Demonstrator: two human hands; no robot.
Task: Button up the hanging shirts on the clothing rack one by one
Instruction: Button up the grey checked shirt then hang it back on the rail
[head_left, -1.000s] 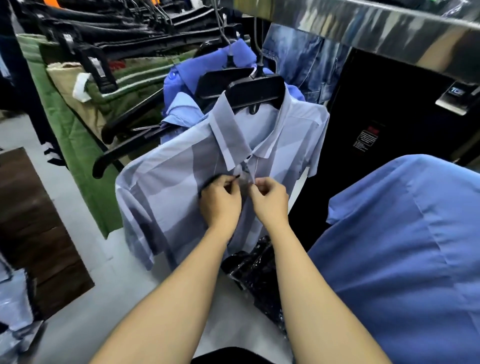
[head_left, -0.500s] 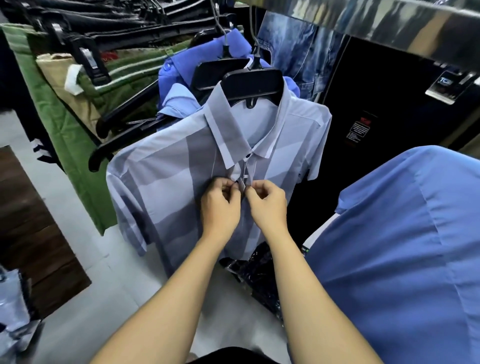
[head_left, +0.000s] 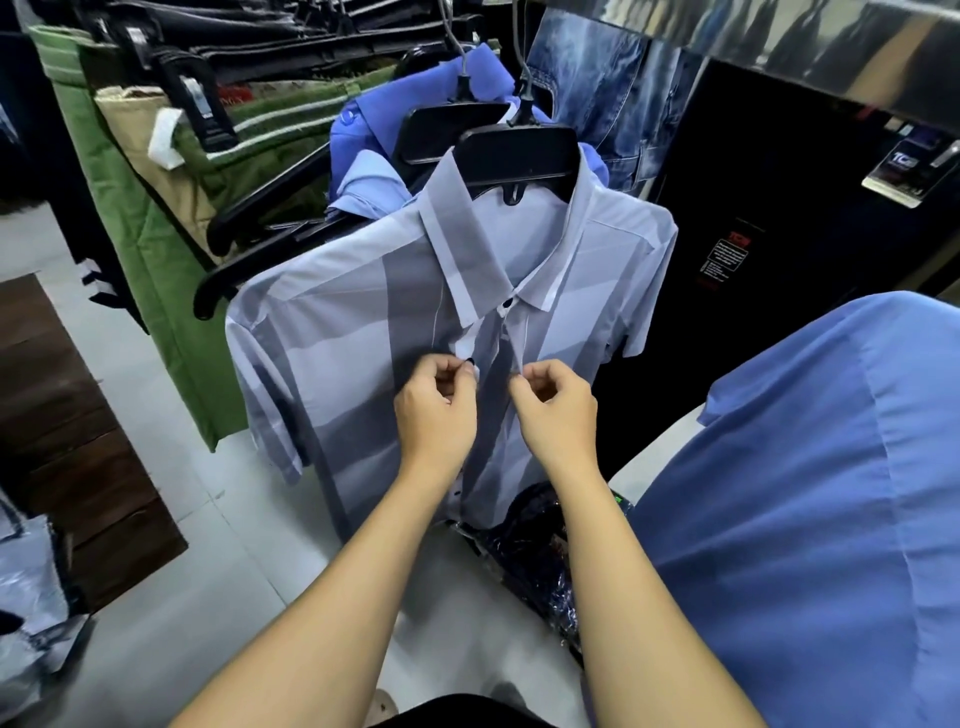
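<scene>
grey striped shirt (head_left: 363, 322): left hand (head_left: 439, 410) and right hand (head_left: 556, 410) each pinch its placket; tags unreadable.

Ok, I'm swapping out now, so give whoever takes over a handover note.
Left hand pinches the placket edge with a dark button; right hand pinches the opposite edge, the two apart.
The striped shirt hangs on a black hanger.
Done: the collar button looks fastened.
Left: this button, those below, then the blue shirts behind.
</scene>
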